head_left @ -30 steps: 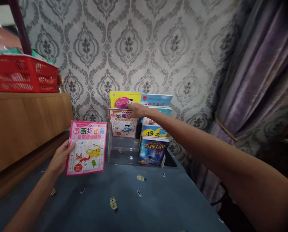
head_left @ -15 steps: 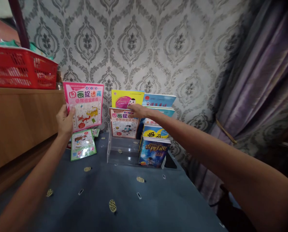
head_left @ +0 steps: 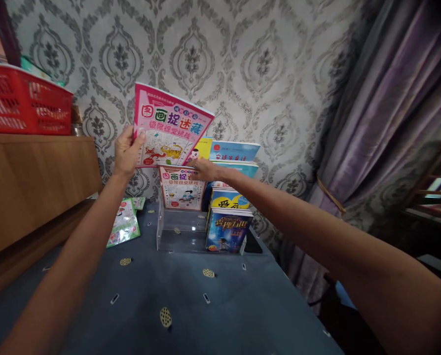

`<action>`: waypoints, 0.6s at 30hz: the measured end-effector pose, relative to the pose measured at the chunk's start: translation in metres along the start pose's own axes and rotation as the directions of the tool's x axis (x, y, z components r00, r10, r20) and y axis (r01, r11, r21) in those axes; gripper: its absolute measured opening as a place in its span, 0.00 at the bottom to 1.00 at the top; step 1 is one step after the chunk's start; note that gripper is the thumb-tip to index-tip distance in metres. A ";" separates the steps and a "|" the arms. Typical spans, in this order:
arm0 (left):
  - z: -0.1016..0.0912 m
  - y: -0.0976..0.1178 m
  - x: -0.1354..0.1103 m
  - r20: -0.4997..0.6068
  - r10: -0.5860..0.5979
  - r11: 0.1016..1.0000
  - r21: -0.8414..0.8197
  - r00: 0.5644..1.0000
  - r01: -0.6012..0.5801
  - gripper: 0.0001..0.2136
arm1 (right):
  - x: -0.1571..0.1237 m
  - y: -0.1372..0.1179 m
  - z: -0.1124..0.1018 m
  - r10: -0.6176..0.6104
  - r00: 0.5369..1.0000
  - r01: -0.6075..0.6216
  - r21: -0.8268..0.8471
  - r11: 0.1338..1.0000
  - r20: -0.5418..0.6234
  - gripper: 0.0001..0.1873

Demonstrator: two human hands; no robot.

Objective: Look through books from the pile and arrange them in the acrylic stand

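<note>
My left hand [head_left: 127, 152] grips the left edge of a pink picture book [head_left: 171, 129], thumb on its front cover. The pink book is raised and tilted, its lower edge just above a brown-bordered picture book [head_left: 183, 192] standing in a clear tiered rack [head_left: 179, 240]. My right hand [head_left: 204, 169] is closed at the top right corner of the brown-bordered book, its fingertips by the pink book's lower right corner. Behind, a yellow book [head_left: 205, 147] is partly hidden by the pink one.
To the right in the rack stand a light-blue book [head_left: 235, 151], a blue-and-yellow book [head_left: 228, 198] and a dark-blue book [head_left: 228, 231]. A green-edged book [head_left: 126, 229] lies on the blue tablecloth [head_left: 185, 296]. At left, a red basket [head_left: 28, 106] sits on a wooden cabinet [head_left: 39, 182].
My left hand has moved right and up with the pink book, which is now tilted and covers part of the yellow book. My right hand stays at the brown-bordered book. The view has shifted slightly.
</note>
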State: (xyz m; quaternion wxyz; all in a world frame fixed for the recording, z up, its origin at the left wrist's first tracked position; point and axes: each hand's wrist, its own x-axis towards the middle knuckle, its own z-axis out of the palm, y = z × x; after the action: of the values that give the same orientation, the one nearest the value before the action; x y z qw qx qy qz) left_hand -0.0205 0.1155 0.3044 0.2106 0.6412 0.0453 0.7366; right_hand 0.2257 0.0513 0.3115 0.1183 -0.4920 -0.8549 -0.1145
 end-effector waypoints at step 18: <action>0.035 -0.053 -0.005 -0.111 -0.135 0.957 -0.271 0.985 0.101 0.23 | -0.020 0.007 -0.008 0.428 0.882 -0.261 0.553 0.792 -0.196 0.16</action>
State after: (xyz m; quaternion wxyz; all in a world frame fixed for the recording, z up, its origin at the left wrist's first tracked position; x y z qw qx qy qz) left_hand 0.0266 0.1544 0.2877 0.3345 0.5549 -0.0014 0.7617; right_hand 0.2422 0.0359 0.3133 0.3966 -0.5674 -0.7188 0.0639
